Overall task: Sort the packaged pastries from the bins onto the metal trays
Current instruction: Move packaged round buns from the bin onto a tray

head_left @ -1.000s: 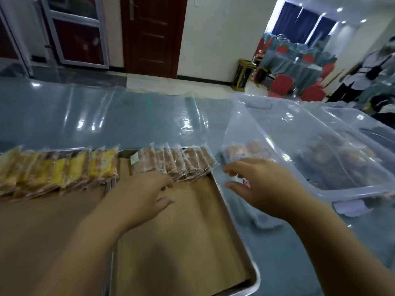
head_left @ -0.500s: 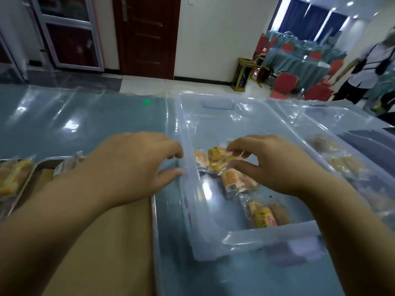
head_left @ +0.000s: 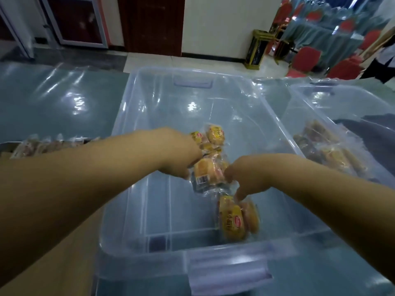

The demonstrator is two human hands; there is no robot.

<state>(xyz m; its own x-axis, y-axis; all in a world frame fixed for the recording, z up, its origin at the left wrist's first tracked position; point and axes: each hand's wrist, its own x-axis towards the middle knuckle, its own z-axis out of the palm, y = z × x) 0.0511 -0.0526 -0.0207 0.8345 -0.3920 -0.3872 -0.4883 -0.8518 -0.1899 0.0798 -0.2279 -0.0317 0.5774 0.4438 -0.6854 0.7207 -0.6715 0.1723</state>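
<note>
Clutching packaged pastries [head_left: 205,171] between them inside bin [head_left: 149,99], left hand [head_left: 181,154] and right hand [head_left: 245,176] curl.

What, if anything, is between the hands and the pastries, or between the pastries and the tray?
Nothing blocks the hands: left hand and right hand are both inside the clear bin, at the pastries. Toward the tray on the left, only the bin's left wall intervenes; the packets must go over it.
</note>
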